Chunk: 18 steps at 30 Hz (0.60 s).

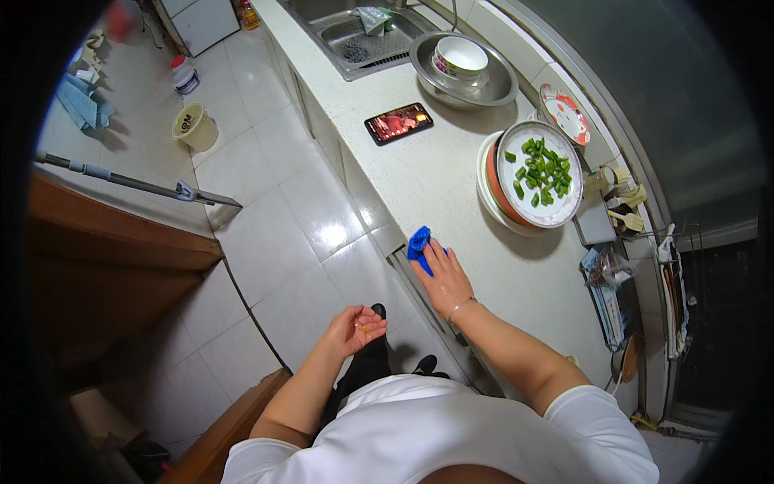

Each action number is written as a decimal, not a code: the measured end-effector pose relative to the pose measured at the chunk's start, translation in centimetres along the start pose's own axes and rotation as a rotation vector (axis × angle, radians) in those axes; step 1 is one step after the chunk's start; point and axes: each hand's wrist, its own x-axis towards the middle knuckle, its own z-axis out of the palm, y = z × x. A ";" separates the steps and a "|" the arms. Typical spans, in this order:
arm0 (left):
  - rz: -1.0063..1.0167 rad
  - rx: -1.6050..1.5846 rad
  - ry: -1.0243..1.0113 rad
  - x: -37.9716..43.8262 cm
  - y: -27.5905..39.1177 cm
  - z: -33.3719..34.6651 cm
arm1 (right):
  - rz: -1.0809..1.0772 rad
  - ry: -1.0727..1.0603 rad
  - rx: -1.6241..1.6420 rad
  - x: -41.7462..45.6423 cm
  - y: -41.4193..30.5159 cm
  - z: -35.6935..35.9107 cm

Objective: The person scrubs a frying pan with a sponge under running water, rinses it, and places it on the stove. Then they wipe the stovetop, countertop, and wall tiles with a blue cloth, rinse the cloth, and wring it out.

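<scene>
My right hand (444, 278) presses a bunched blue cloth (419, 243) flat against the front edge of the white countertop (520, 290). A thin bracelet circles that wrist. Over the floor, in front of my body, my left hand (358, 330) is held palm up with curled fingers; a small yellowish piece (364, 329) lies in it. Beyond the cloth, a white patterned plate (519, 136) with chopped green peppers (535, 163) rests on top of an orange bowl (497, 181) and other dishes.
A lit phone (399, 123) lies on the counter near a steel basin (505, 85) holding stacked white bowls (462, 54). Behind it is a steel sink (344, 71). A knife block or rack with utensils (629, 218) stands along the wall. A bucket (196, 128) is on the tiled floor.
</scene>
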 end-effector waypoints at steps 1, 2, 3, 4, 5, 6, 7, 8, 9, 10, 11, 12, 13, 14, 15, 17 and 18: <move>0.010 -0.016 -0.021 -0.4 0.2 0.1 | -0.009 0.001 -0.011 1.5 0.1 0.1; 0.025 -0.023 -0.021 -0.9 0.3 0.2 | -0.006 -0.061 -0.021 3.1 0.3 0.1; 0.036 -0.034 -0.019 -1.2 0.4 0.1 | -0.013 -0.039 -0.024 4.9 0.4 0.2; 0.045 -0.042 -0.016 -1.6 0.4 -0.1 | -0.015 -0.017 -0.026 6.6 0.4 0.5; 0.051 -0.048 -0.014 -1.8 0.3 -0.2 | -0.016 0.005 -0.029 8.2 0.5 0.7; 0.055 -0.064 -0.027 -2.1 0.2 -0.3 | 0.001 0.000 -0.036 10.1 0.4 0.9; 0.054 -0.062 -0.023 -2.5 0.1 -0.1 | 0.022 -0.005 -0.047 11.8 0.3 1.0; 0.051 -0.057 -0.019 -2.8 0.0 0.1 | 0.046 -0.009 -0.057 12.6 0.1 0.9; 0.049 -0.055 -0.013 -3.1 -0.2 0.3 | 0.049 -0.004 -0.069 12.7 0.0 1.1; 0.050 -0.064 -0.039 -3.2 -0.4 0.2 | 0.056 0.002 -0.081 12.7 0.0 1.3; 0.065 -0.051 -0.052 -3.2 -0.5 0.5 | 0.067 0.009 -0.093 12.3 0.2 1.3; 0.079 -0.045 -0.057 -3.4 -0.9 0.6 | 0.065 0.036 -0.065 11.2 -0.2 1.0; 0.087 -0.038 -0.068 -3.4 -1.4 0.7 | 0.056 0.060 -0.051 9.4 -0.3 1.2; 0.083 -0.032 -0.089 -3.4 -1.8 0.8 | 0.050 0.086 -0.036 7.1 -0.6 1.3; 0.076 -0.026 -0.114 -3.2 -2.2 0.9 | 0.045 0.110 -0.027 4.7 -0.7 1.3; 0.064 -0.014 -0.152 -2.9 -3.4 1.4 | 0.083 0.157 0.058 -0.7 -1.2 1.2; 0.057 0.000 -0.167 -3.0 -3.9 1.8 | 0.097 0.180 0.073 -3.5 -1.3 0.7</move>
